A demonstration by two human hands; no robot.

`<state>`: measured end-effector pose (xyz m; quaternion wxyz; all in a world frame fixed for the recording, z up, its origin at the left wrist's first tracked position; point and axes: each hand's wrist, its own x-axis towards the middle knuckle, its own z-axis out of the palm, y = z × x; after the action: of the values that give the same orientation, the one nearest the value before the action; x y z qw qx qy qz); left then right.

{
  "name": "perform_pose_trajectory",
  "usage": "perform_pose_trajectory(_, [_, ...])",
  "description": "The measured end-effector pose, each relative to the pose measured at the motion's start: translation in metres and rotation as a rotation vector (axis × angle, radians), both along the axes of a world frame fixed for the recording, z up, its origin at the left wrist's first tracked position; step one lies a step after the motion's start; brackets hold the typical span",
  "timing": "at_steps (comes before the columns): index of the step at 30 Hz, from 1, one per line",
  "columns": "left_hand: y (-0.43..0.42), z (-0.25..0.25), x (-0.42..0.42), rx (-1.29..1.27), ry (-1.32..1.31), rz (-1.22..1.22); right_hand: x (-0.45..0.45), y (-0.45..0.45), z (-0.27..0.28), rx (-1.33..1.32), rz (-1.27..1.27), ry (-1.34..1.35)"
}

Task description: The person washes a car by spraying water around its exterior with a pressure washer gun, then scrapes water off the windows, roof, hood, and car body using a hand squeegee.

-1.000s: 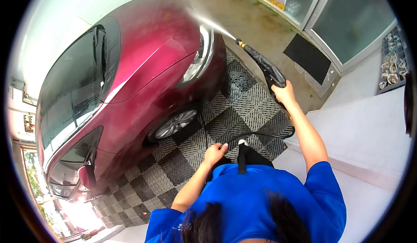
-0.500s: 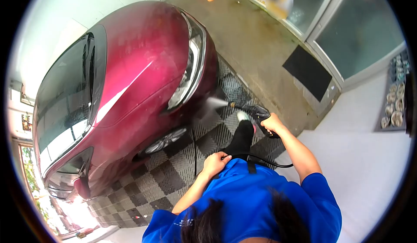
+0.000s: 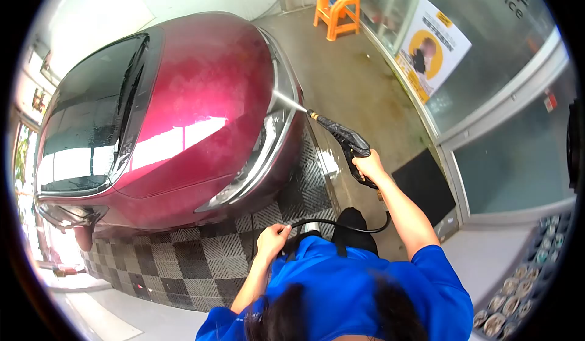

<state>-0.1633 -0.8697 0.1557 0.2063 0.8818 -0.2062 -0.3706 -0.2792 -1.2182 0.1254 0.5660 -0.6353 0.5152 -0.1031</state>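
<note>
Car, dark red, fills the left of your view; its side mirror sticks out at the lower left. Below its flank, a band of checkered tiles runs between the bodywork and your side, with a pale floor surface along the tiles' lower edge. The car's front edge curves down past the headlight; just right of it the tiles stop at a straight seam against concrete floor. That concrete forms your walking strip: car nose on its left, glass wall with a poster on its right. An orange step stool stands at the far end. Nearer you, a black mat lies before the glass door; a rack is at lower right, contents too small to name.

Grip, left: your left hand is low in front of your body, fingers closed on the black hose. The hose sags rightward across your front, then bends up below your right forearm.

Grip, right: your right hand is clamped round the handle of the spray gun, arm extended. The barrel points up and left from your fist, nozzle near the car's front edge. A white jet leaves it toward the front of the bonnet. Trigger position: cannot tell.
</note>
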Motion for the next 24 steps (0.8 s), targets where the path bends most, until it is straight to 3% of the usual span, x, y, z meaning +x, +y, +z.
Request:
perform_pose_trajectory(7, [-0.065, -0.065, -0.062, -0.149, 0.003, 0.529, 0.111, -0.174, -0.018, 0.01, 0.02, -0.199])
perform_pose_trajectory(9, [-0.095, -0.101, -0.104, -0.342, -0.022, 0.8, 0.143, -0.217, -0.027, 0.053, 0.044, -0.249])
perform_pose_trajectory(10, [-0.125, -0.082, -0.12, -0.368, 0.017, 0.9, 0.156, -0.234, -0.021, 0.038, 0.057, -0.252])
perform_pose_trajectory(11, [-0.138, -0.11, -0.145, -0.504, 0.031, 1.01, 0.166, -0.249, -0.013, 0.028, 0.06, -0.252])
perform_pose_trajectory(15, [-0.218, -0.061, -0.237, -0.606, 0.058, 1.276, 0.18, -0.31, -0.018, 0.005, 0.011, -0.337])
perform_pose_trajectory(18, [-0.231, -0.084, -0.316, -0.557, -0.118, 1.491, 0.177, -0.33, -0.038, 0.264, -0.093, -0.492])
perform_pose_trajectory(22, [-0.247, -0.116, -0.443, -0.436, -0.262, 1.834, 0.128, -0.296, -0.055, 0.802, -0.049, -0.429])
perform_pose_trajectory(24, [-0.257, -0.139, -0.519, -0.413, -0.288, 2.039, 0.088, -0.267, -0.07, 0.895, 0.041, -0.332])
